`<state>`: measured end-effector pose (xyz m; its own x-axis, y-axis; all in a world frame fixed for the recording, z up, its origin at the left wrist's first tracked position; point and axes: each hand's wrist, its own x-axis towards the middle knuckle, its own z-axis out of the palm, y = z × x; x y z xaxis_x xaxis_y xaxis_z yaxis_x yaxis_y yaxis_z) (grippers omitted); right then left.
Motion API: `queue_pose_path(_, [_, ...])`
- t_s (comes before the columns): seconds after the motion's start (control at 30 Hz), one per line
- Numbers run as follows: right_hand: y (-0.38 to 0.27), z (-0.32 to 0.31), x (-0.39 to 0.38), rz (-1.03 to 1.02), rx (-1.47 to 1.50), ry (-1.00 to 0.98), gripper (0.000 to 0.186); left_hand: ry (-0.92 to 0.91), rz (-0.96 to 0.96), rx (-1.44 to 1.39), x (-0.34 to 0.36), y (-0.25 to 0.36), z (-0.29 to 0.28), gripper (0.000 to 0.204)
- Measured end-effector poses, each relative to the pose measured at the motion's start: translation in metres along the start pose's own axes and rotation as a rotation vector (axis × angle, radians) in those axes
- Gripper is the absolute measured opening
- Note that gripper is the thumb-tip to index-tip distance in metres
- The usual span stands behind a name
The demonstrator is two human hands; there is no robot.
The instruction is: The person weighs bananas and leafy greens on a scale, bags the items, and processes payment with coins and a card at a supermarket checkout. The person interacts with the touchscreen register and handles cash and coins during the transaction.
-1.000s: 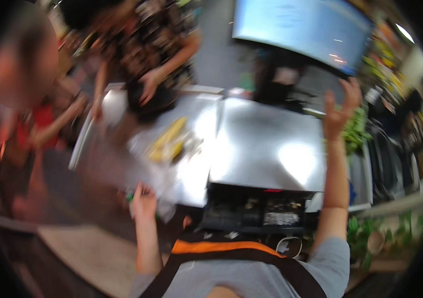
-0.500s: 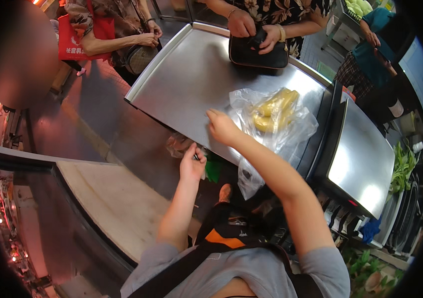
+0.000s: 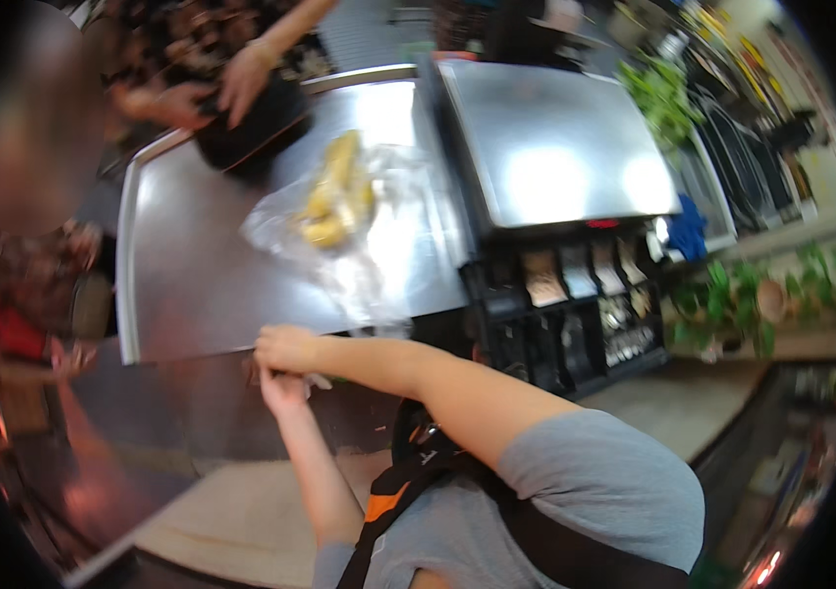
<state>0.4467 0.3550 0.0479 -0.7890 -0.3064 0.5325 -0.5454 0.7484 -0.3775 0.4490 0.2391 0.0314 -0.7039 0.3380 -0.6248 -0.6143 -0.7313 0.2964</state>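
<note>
My right hand and my left hand meet at the near left edge of the steel counter. The right one, fingers curled, lies over the fingertips of the left. The left one's fingers are bent together; a small pale bit shows beside them, too blurred to name. What either hand holds is hidden. On the counter beyond them lies a clear plastic bag with yellow bananas inside, its loose end trailing toward the near edge.
Across the counter a person's hands are at a dark purse. To the right stands a steel-topped scale; below it, a black compartment tray holds notes and coins. Leafy greens and a blue cloth lie farther right.
My view has swung to the right, bringing the tray into sight. My right hand has come off the counter top and down onto my left hand. The bananas stay on the counter.
</note>
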Motion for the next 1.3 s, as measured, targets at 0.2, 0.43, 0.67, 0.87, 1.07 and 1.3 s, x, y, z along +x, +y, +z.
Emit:
queue_pose_path(0.2, [-0.042,-0.083,-0.026,0.151,0.095,0.141,0.007,-0.672,-0.187,-0.093,-0.022,-0.028,-0.004,0.021])
queue_pose_path(0.43, [-0.075,-0.303,-0.196,0.546,0.032,0.466,0.031,-0.511,-0.445,0.593,-0.176,-0.203,0.16,0.031])
queue_pose_path(0.67, [-0.098,-0.351,-0.333,1.248,0.332,1.123,0.02,-0.611,-0.899,0.973,-0.19,-0.361,0.198,0.031])
queue_pose_path(0.87, [-0.101,-0.363,-0.374,1.281,0.563,1.335,0.023,-0.574,-0.896,1.171,-0.2,-0.406,0.203,0.026])
queue_pose_path(1.07, [-0.127,-0.366,-0.399,1.273,0.28,1.268,0.022,-0.62,-0.872,1.364,-0.215,-0.421,0.196,0.026])
queue_pose_path(1.3, [-0.132,-0.382,-0.418,1.269,-0.05,1.067,0.02,-0.79,-0.795,1.604,-0.21,-0.432,0.198,0.022])
